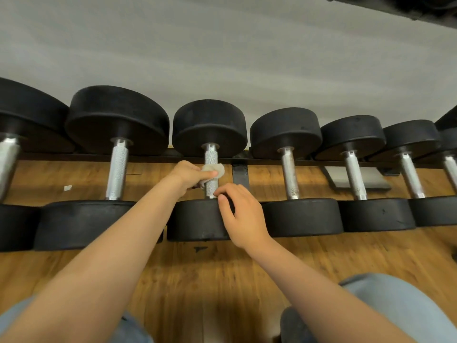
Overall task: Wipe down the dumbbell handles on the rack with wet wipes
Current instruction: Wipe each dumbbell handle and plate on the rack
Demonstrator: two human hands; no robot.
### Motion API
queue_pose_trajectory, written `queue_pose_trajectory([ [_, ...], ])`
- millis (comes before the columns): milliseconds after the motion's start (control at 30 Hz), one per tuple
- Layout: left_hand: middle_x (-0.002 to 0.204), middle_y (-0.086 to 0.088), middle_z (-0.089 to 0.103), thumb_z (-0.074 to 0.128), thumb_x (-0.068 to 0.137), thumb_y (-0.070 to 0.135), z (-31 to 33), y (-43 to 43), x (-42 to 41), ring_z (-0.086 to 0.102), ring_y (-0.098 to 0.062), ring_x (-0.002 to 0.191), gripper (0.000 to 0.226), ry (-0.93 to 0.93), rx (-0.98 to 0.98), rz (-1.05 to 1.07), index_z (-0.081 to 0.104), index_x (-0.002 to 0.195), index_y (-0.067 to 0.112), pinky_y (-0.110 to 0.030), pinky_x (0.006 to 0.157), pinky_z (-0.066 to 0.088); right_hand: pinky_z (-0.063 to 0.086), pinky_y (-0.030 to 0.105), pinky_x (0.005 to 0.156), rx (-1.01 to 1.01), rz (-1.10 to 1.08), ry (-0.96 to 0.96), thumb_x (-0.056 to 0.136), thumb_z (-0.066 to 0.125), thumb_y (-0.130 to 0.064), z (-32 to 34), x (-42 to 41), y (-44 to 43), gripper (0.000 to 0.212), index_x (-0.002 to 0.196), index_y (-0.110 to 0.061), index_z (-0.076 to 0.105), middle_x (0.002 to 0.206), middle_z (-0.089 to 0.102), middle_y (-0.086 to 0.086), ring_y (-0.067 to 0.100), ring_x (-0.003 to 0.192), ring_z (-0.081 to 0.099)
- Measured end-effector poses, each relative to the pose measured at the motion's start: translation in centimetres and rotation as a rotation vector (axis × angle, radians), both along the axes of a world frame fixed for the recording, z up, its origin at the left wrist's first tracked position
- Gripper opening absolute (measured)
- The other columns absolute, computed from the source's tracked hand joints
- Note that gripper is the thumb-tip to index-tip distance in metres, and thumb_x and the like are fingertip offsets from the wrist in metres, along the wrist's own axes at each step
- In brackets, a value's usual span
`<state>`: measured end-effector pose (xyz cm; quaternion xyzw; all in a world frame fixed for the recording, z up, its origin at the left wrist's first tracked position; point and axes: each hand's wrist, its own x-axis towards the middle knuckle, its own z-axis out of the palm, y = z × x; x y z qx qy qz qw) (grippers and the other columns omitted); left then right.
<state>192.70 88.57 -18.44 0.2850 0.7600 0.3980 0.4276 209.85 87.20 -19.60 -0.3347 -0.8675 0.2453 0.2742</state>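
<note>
Several black dumbbells with knurled steel handles lie side by side on a low rack (239,174). My left hand (189,175) holds a crumpled, greyish wet wipe (217,169) wrapped round the middle of the centre dumbbell's handle (211,154). My right hand (238,214) rests on that dumbbell's near black head (195,219), with its fingers curled over the top edge beside the handle's lower end.
Neighbouring handles stand to the left (118,169) and right (289,174). Wooden floor (222,280) lies under and in front of the rack. A grey wall rises behind. My knees in light trousers show at the bottom corners. A small white scrap (67,188) lies on the floor.
</note>
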Motion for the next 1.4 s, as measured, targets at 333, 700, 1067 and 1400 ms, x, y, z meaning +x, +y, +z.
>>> queue_pose_trajectory([
  [333,0.13,-0.013,0.059,0.087,0.071,0.03,0.0,4.3,-0.3,0.057,-0.029,0.121,0.088,-0.446,0.173,0.509,0.038,0.141,0.008,-0.044,0.107,0.045,0.038,0.009,0.075,-0.053,0.001,0.005,0.1,0.044,-0.028,-0.3,0.3,0.5,0.02,0.105,-0.022,0.062,0.099,0.059,-0.012,-0.001,0.093,0.05],
  [700,0.108,-0.009,0.068,0.087,0.07,0.021,-0.2,-0.3,0.4,0.063,-0.021,0.101,0.048,0.151,-0.14,-0.006,0.067,0.11,0.003,-0.033,0.09,0.05,0.042,0.022,0.074,-0.032,0.03,0.052,0.099,0.045,-0.028,-0.1,0.3,0.5,0.018,0.099,-0.023,0.062,0.092,0.056,-0.01,0.004,0.087,0.049],
  [1067,0.078,0.006,0.072,0.074,0.084,0.022,3.9,-8.2,2.3,0.065,-0.003,0.077,0.003,0.499,0.237,-0.195,0.075,0.082,0.02,-0.018,0.068,0.045,0.041,0.013,0.086,-0.332,0.061,0.162,0.091,0.063,-0.04,1.5,0.8,1.8,0.032,0.119,-0.029,0.055,0.116,0.055,-0.016,-0.003,0.108,0.05],
  [1400,0.078,0.007,0.066,0.076,0.083,0.018,4.2,-7.8,4.4,0.063,0.002,0.072,0.035,0.67,0.389,-0.075,0.048,0.104,0.021,-0.01,0.066,0.048,0.042,0.015,0.089,-0.224,0.209,0.109,0.089,0.068,-0.023,5.2,-1.0,3.1,0.032,0.119,-0.031,0.061,0.113,0.063,-0.013,-0.001,0.107,0.053],
])
